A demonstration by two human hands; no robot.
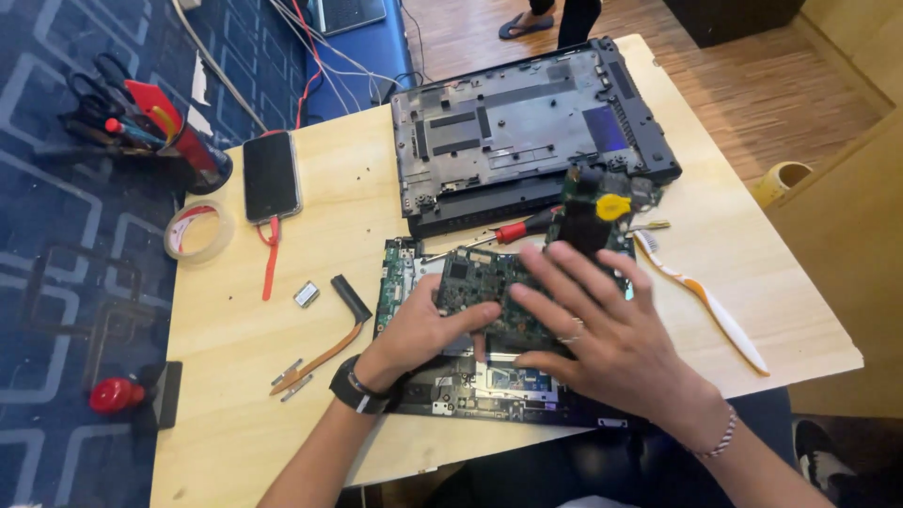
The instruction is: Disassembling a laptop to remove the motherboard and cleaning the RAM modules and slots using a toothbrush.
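A dark green circuit board (475, 282) lies over an opened laptop chassis (451, 395) near the table's front edge. My left hand (423, 329) grips the board's left lower edge, with a black watch on its wrist. My right hand (593, 325) rests spread on the board's right side, with a ring on one finger. A smaller board with a yellow round part (602, 209) stands just beyond my right fingers. A red-handled screwdriver (513, 230) lies behind the board.
A grey laptop bottom shell (527, 122) sits at the back of the wooden table (245, 395). A phone (271, 176), tape roll (198, 231), copper heat pipe (329, 343) and toothbrush (705, 301) lie around. A tool holder (150, 122) stands at left. Someone's feet show at the top.
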